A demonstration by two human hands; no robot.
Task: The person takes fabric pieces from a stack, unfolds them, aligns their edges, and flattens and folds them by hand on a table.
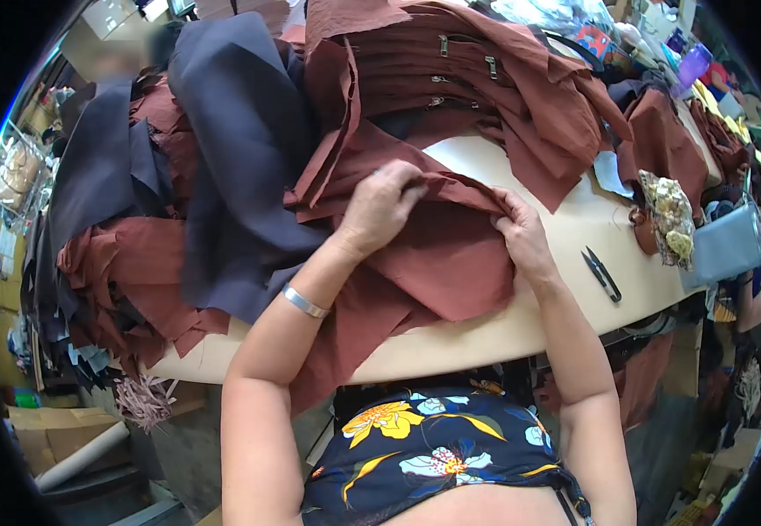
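Observation:
A piece of reddish-brown fabric (451, 267) lies over the cream table in front of me, with a folded edge running between my hands. My right hand (522, 235) pinches the right end of that edge between thumb and fingers. My left hand (382, 206), slightly blurred, is closed at the left part of the same edge, its fingers curled over the cloth. What lies under the left fingertips is hidden. Behind the hands is a stack of reddish-brown pieces (521, 105) with several metal zipper pulls (444, 46).
Dark blue-grey fabric (231, 131) and more reddish-brown cloth (139, 272) are heaped on the left. Black thread snips (602, 275) lie on the table (565, 320) to the right. Near the right edge are a patterned pouch (666, 219) and a light blue bag (728, 245).

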